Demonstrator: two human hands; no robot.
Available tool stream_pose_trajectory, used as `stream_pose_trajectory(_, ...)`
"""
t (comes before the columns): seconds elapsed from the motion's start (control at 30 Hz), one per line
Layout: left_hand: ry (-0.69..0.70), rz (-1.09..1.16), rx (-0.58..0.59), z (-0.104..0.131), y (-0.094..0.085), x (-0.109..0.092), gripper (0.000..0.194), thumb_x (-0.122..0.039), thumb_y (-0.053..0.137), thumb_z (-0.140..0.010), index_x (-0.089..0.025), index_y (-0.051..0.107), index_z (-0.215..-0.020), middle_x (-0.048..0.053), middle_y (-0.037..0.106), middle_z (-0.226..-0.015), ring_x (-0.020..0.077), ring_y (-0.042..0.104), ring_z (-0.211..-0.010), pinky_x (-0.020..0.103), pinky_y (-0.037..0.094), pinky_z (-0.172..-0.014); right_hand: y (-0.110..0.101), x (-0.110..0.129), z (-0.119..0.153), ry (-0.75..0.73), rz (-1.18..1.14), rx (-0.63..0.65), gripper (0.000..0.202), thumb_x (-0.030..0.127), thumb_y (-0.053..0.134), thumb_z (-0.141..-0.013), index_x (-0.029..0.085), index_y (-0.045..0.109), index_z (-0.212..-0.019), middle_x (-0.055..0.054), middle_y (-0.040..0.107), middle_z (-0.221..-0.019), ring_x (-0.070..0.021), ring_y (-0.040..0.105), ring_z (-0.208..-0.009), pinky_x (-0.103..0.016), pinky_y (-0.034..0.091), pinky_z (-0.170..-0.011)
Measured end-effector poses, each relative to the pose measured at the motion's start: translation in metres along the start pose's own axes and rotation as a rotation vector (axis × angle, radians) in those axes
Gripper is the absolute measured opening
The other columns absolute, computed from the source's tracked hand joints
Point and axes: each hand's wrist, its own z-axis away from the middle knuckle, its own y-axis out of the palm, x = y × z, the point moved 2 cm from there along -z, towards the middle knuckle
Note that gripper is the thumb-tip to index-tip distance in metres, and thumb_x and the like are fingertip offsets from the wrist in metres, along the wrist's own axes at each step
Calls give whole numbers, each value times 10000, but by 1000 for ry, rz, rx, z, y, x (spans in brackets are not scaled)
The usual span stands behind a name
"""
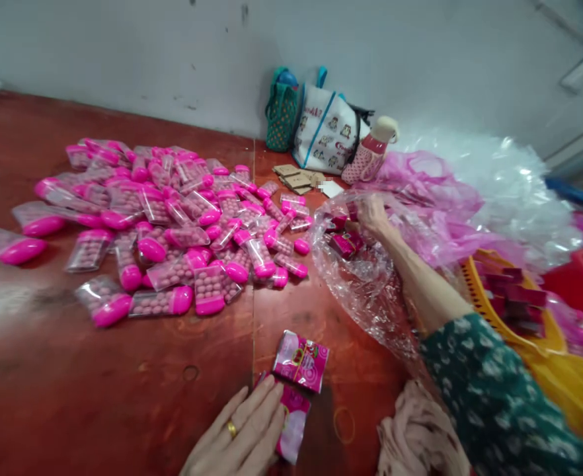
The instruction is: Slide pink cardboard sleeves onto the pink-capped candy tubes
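Observation:
My left hand (244,426), with a ring on one finger, lies with its fingers stretched out at the front of the table. Its fingertips rest over the edge of a shiny pink packet (293,423). Just beyond, a second pink printed packet (301,362) lies flat. My right hand (372,215) reaches to the mouth of a clear plastic bag (371,284). Dark pink packets (346,243) sit in that bag beside the hand. Plastic film and blur hide the right fingers, so what they hold does not show.
A wide heap of clear containers with pink caps and pink balls (172,218) spreads across the left. Small bags (324,129) and a bottle (371,149) stand by the wall. At right are a yellow basket (554,334), pink plastic (430,178) and a beige cloth (418,433).

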Motion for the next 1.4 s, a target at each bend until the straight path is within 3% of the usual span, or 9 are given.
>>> stream_pose_trajectory(0.2, -98, 78, -95, 0, 5, -6, 340, -91, 495, -805, -109, 535, -1142, 125, 585, -1181, 238, 432, -1188, 360, 414, -944, -16, 47, 98, 157, -408, -66, 343, 404, 388, -896, 140, 574, -1012, -77, 641, -893, -181, 618, -748, -344, 521, -635)
stream_pose_trajectory(0.4, -175, 317, -146, -2, -4, -3, 351, -217, 561, -782, -161, 559, -1128, 102, 618, -1134, 224, 540, -1081, 324, 455, -894, -21, 97, 200, 152, -707, 43, 400, 493, 570, -759, 126, 642, -902, -63, 671, -708, -165, 622, -633, -313, 504, -609)
stream_pose_trajectory(0.57, -773, 859, -158, -9, -29, 4, 255, -282, 562, -783, -181, 619, -1010, 75, 671, -979, 203, 625, -884, 282, 493, -776, 4, 156, 250, 128, -802, 24, 268, 356, 490, -851, 170, 605, -1006, -47, 665, -883, -146, 611, -763, -285, 480, -706)
stream_pose_trajectory(0.63, -964, 1147, -166, -10, -34, 5, 310, -374, 527, -793, -165, 614, -1006, 90, 672, -947, 208, 633, -817, 297, 504, -719, 18, 182, 261, -23, -577, -48, 259, 271, 440, -883, 190, 566, -1095, -62, 633, -1004, -167, 580, -878, -319, 453, -786)
stream_pose_trajectory(0.7, -1086, 1425, -136, -10, -33, 6, 371, -435, 496, -796, -148, 597, -1010, 100, 674, -887, 195, 632, -708, 301, 517, -620, 29, 200, 269, -224, -347, 31, 252, 253, 500, -850, 177, 582, -1076, -79, 637, -992, -199, 561, -915, -349, 442, -809)
stream_pose_trajectory(0.77, -1181, 1570, -71, -7, -29, 8, 329, -393, 560, -767, -140, 590, -975, 78, 669, -806, 158, 610, -612, 266, 511, -537, 30, 195, 277, -235, -249, 49, 241, 244, 488, -858, 166, 587, -1063, -83, 646, -975, -199, 573, -907, -343, 454, -795)
stream_pose_trajectory(0.83, -1244, 1589, -35, -4, -23, 12, 258, -294, 645, -715, -134, 591, -910, 42, 654, -729, 121, 585, -557, 221, 501, -495, 20, 171, 287, -56, -235, -65, 254, 247, 411, -897, 180, 571, -1082, -73, 638, -1030, -177, 588, -923, -319, 460, -801)
stream_pose_trajectory(1.0, -1285, 1580, -124, -1, -14, 20, 219, -317, 624, -727, -109, 581, -780, 32, 627, -619, 111, 560, -476, 223, 507, -448, 13, 112, 317, 167, -82, -130, 229, 292, 463, -860, 189, 595, -1015, -76, 647, -965, -215, 595, -890, -354, 451, -788)
stream_pose_trajectory(1.4, -1256, 1588, -153, 1, -11, 20, 240, -345, 589, -753, -109, 575, -797, 30, 608, -634, 122, 564, -504, 236, 505, -459, 55, 113, 327, 80, 155, 1, 212, 201, 431, -835, 199, 496, -634, -30, 521, -656, -186, 473, -631, -319, 368, -612)
